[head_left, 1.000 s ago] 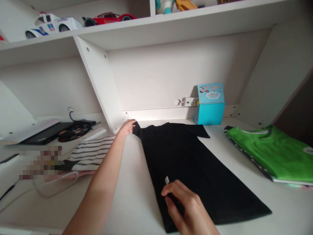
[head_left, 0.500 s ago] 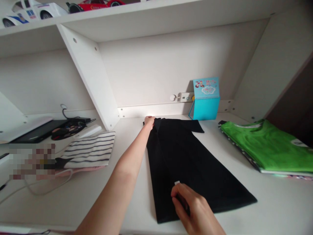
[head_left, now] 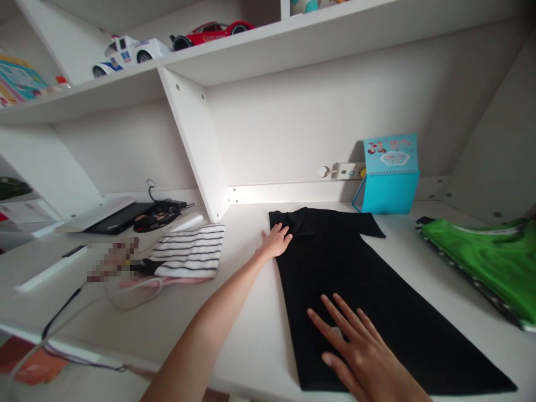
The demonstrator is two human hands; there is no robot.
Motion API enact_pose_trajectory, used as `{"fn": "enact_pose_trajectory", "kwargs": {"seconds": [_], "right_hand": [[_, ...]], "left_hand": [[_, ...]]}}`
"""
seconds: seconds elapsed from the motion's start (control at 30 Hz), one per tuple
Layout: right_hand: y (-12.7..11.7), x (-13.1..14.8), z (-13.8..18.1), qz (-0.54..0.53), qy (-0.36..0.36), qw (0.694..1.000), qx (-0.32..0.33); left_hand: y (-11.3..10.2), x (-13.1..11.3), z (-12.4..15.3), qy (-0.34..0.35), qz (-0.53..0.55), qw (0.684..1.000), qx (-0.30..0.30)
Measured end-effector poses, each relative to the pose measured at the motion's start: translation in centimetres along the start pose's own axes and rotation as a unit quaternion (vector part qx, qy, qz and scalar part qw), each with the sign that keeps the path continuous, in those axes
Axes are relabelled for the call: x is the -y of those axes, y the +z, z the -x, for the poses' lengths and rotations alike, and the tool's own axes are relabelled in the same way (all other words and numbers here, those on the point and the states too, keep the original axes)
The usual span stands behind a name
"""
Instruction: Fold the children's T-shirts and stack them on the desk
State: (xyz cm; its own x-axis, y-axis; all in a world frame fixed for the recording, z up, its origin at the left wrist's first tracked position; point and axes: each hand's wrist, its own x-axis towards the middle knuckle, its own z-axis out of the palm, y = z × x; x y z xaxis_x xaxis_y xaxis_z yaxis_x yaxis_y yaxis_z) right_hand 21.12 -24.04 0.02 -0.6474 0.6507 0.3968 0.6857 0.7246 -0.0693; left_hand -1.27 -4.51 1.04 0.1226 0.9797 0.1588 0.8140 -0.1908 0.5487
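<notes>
A black short-sleeved shirt (head_left: pixel 355 290) lies on the white desk with its left side folded inward. My left hand (head_left: pixel 276 241) rests on its upper left edge, fingers stretched out over the folded sleeve area. Lower down, my right hand (head_left: pixel 355 346) lies flat on the cloth with its fingers spread. A small white tag peeks out between the right hand's fingers. The other sleeve points right, toward the blue desk calendar.
To the right sits a pile of folded clothes with a green shirt (head_left: pixel 494 262) on top. A striped folded garment (head_left: pixel 190 251) lies left, near cables and a black laptop-like device (head_left: pixel 119 219). A blue calendar (head_left: pixel 389 190) stands at the back. Toy cars (head_left: pixel 213 36) are on the shelf above.
Both hands have opened from a pinch and now lie on the shirt with fingers extended. The left hand has come slightly nearer from the collar end. The view has swung left.
</notes>
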Motion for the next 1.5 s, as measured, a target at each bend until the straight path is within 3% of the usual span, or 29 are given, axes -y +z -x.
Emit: {"fn": "enact_pose_trajectory", "kwargs": {"seconds": [0.13, 0.4, 0.53, 0.7, 0.87, 0.97, 1.03, 1.13, 1.23, 1.3, 1.4, 1.5], "right_hand": [[0.5, 0.8, 0.3, 0.014, 0.007, 1.0, 0.017], [1.6, 3.4, 0.4, 0.041, 0.008, 0.999, -0.017], [-0.5, 3.7, -0.6, 0.005, -0.016, 0.999, 0.038], [-3.4, 2.8, -1.9, -0.047, 0.032, 0.997, 0.061], [-2.4, 3.4, -1.5, -0.066, -0.075, 0.992, 0.077], [-3.6, 2.9, -0.7, -0.092, -0.111, 0.984, 0.109], [-5.1, 0.8, -0.9, -0.135, -0.074, 0.976, 0.157], [-6.4, -5.8, -2.7, -0.126, 0.092, 0.978, 0.139], [-5.1, -14.0, -5.5, -0.013, 0.283, 0.954, 0.104], [-3.5, -18.4, -6.9, 0.016, 0.353, 0.931, 0.093], [-1.6, -21.9, -8.0, 0.026, 0.414, 0.906, 0.088], [-0.8, -22.9, -8.5, 0.031, 0.465, 0.881, 0.081]], "left_hand": [[-0.4, 1.0, -0.4, -0.023, -0.133, 0.989, 0.062], [-1.6, 2.5, -3.2, -0.049, -0.154, 0.983, 0.088], [-2.0, 2.7, -3.7, -0.039, -0.162, 0.983, 0.081], [-0.9, 1.7, -3.9, 0.017, -0.169, 0.984, 0.06], [0.2, 1.9, -4.8, 0.001, -0.171, 0.983, 0.068], [0.4, 2.1, -5.3, -0.016, -0.176, 0.983, 0.055], [0.5, 1.9, -5.3, -0.018, -0.178, 0.983, 0.05], [0.6, 1.5, -4.7, -0.017, -0.179, 0.982, 0.049], [0.6, 1.4, -3.8, -0.017, -0.177, 0.983, 0.038], [0.5, 1.7, -3.4, -0.025, -0.175, 0.984, 0.031], [0.4, 2.1, -3.2, -0.032, -0.184, 0.982, 0.024], [0.4, 2.2, -3.2, -0.015, -0.201, 0.979, 0.004]]}}
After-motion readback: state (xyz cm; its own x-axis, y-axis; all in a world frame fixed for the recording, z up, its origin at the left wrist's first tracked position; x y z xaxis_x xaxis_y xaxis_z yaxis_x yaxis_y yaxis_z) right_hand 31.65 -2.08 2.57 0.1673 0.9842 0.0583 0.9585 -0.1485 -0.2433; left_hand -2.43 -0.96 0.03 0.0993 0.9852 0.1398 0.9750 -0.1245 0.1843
